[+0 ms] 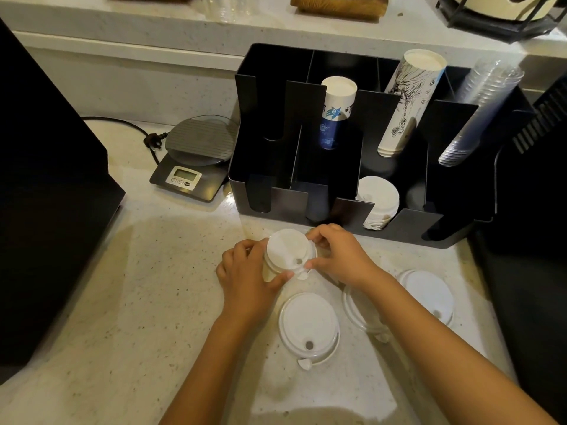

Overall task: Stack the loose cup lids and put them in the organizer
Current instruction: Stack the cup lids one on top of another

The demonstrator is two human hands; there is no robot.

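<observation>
Two hands meet over a pale speckled surface (129, 286). Behind them stands a black organizer (395, 231), one front slot already holding white lids (379, 197). Left hand (245, 277) and right hand (340, 259) both close their grip on a short stack (288, 253) of lids, held just above the surface by its rim. Three loose lids lie nearer: one (308, 325) in front, two (429, 294) partly under the right forearm. Lids look light, thin, likely springy; the rim seems the safest hold.

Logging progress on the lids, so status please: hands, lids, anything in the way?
Left hand and right hand both shut on lid stack. Three loose lids on counter. Organizer just ahead, path clear.
</observation>
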